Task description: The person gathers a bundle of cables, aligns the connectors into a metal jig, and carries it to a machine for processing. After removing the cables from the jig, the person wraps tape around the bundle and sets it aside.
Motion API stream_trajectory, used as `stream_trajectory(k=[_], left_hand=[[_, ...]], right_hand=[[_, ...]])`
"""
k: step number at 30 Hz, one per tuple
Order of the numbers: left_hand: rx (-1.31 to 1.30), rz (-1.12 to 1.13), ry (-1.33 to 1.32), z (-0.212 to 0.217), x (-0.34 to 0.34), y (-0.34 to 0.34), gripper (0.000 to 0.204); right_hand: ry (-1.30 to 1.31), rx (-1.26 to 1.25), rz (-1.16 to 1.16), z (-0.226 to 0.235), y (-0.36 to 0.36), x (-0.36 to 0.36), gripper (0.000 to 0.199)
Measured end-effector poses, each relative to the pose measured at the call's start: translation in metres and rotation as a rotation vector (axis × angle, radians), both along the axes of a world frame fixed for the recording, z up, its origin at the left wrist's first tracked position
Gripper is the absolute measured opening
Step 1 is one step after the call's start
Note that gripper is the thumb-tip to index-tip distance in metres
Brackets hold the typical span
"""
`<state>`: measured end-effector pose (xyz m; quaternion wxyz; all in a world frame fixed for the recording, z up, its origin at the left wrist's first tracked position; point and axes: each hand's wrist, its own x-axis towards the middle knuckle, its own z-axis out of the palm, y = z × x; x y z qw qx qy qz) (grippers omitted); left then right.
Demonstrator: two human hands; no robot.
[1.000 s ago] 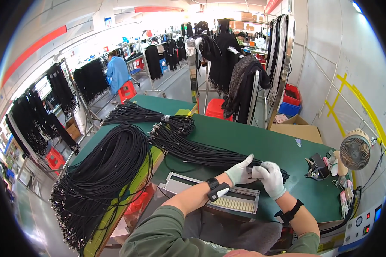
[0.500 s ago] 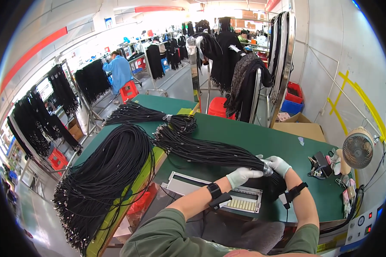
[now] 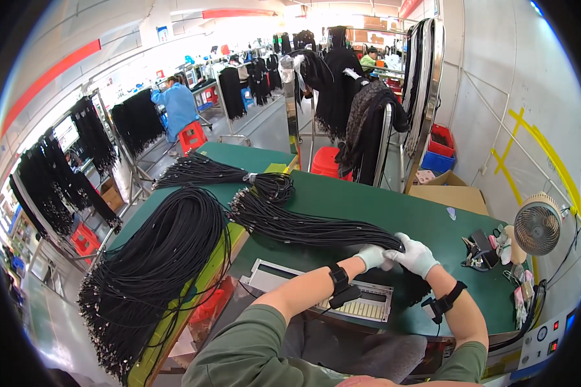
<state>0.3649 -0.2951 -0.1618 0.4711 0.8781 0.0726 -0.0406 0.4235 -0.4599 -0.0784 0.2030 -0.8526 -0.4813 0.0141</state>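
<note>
Both my hands wear white gloves and meet at the near end of a long bundle of black cables (image 3: 303, 226) lying across the green table (image 3: 381, 206). My left hand (image 3: 372, 257) pinches the bundle's end from the left. My right hand (image 3: 417, 255) closes over the same end from the right, touching the left one. A dark pile of cable ends (image 3: 412, 287) lies just under my right wrist. Each forearm carries a black wrist strap.
A huge heap of black cables (image 3: 155, 271) drapes over the table's left end. A metal slotted tray (image 3: 361, 306) sits at the near edge. A small fan (image 3: 537, 226) and small tools (image 3: 483, 248) stand at the right. Racks of hanging cables and another person in blue are behind.
My hands separated half a second ago, the right dipping toward the dark pile, and have come back together on the bundle's end, slightly lower and to the right of before.
</note>
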Motion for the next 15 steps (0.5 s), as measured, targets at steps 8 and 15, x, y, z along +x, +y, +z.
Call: stream_trajectory(k=[8, 15], left_hand=[[-0.006, -0.093, -0.003, -0.001, -0.013, 0.003, 0.025], [-0.190, -0.379, -0.421, 0.102, -0.076, -0.078, 0.026]], right_hand=[[-0.327, 0.150, 0.003, -0.035, 0.012, 0.010, 0.052], [-0.476, -0.084, -0.068, -0.072, -0.006, 0.058, 0.048]])
